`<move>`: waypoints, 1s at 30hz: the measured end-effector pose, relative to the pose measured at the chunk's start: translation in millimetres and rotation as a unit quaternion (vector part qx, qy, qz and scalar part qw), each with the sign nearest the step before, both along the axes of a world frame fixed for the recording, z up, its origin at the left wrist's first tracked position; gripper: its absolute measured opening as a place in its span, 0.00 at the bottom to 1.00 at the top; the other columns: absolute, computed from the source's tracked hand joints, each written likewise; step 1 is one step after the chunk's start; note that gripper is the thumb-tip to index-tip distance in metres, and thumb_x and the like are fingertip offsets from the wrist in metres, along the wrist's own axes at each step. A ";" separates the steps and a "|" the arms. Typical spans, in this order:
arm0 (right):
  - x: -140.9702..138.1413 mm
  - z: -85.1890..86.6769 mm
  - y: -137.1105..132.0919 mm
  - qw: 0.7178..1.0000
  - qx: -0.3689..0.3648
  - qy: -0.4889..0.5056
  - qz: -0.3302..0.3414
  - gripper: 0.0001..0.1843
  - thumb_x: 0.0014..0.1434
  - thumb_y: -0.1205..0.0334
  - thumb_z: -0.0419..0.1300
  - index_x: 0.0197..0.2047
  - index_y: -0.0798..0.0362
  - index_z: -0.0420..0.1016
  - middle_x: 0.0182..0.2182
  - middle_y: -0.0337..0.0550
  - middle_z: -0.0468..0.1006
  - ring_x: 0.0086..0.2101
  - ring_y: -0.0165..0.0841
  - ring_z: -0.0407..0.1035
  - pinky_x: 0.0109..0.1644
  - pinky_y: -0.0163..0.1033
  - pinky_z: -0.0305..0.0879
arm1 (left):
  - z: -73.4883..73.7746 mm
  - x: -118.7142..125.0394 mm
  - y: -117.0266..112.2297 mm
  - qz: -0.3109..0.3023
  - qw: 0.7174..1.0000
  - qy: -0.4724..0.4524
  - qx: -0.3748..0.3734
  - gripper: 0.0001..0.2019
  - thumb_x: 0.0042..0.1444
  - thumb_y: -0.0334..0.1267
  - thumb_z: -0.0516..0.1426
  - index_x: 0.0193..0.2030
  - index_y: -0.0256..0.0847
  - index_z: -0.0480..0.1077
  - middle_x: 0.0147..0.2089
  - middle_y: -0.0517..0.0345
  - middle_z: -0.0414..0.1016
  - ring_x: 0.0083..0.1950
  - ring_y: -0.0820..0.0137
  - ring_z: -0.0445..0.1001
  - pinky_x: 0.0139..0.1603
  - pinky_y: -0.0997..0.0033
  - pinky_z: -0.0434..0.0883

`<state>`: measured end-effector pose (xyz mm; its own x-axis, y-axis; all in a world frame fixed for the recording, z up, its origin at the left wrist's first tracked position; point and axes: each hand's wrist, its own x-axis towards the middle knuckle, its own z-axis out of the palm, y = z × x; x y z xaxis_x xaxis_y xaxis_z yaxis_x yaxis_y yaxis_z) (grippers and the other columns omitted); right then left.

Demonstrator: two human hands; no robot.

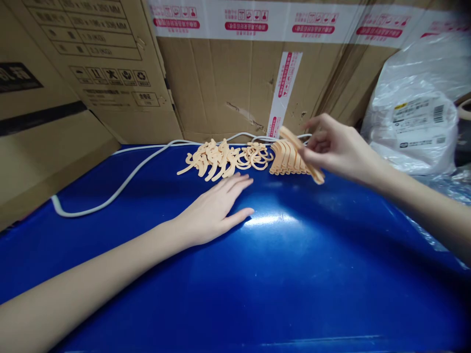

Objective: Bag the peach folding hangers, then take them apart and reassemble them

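My left hand (217,208) lies flat on the blue table top (257,274), fingers stretched out, holding nothing, just short of a loose pile of peach curved plastic pieces (217,159). My right hand (333,147) pinches one long peach plastic piece (301,154) and holds it tilted above and against a neat row of the same pieces (287,159) stacked side by side. Some thin ring-like peach pieces (255,156) lie between the pile and the row.
A white cable (121,184) loops from the left edge along the back of the table. Cardboard boxes (228,83) with red-and-white tape stand close behind. A clear plastic bag with labels (415,108) sits at the right.
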<state>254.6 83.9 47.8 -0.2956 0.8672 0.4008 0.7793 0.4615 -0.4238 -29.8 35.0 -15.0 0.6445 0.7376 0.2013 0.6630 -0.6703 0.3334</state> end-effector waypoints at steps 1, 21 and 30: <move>-3.8 -1.5 -11.4 0.998 0.010 -0.035 0.051 0.23 0.55 0.62 0.61 0.54 0.53 0.67 0.28 0.40 0.78 0.26 0.32 0.70 0.32 0.37 0.64 | 0.6 0.3 -0.5 0.012 0.999 -0.036 0.013 0.32 0.69 0.53 0.49 0.72 0.34 0.54 0.74 0.43 0.56 0.76 0.59 0.53 0.75 0.53 0.53; -26.4 -34.7 -68.7 0.953 0.035 -0.186 0.236 0.13 0.63 0.61 0.58 0.50 0.54 0.73 0.33 0.41 0.80 0.27 0.30 0.73 0.30 0.33 0.62 | 8.7 9.4 -18.0 0.035 0.988 -0.034 0.149 0.12 0.64 0.48 0.57 0.37 0.42 0.73 0.40 0.59 0.80 0.45 0.63 0.70 0.47 0.59 0.58; -9.9 -47.7 -67.2 0.967 -0.015 -0.133 0.215 0.09 0.65 0.56 0.60 0.40 0.53 0.75 0.30 0.40 0.74 0.28 0.29 0.70 0.29 0.32 0.61 | 13.8 11.5 -27.5 0.057 0.996 0.025 0.062 0.07 0.61 0.41 0.56 0.36 0.41 0.71 0.37 0.57 0.75 0.41 0.62 0.67 0.41 0.59 0.57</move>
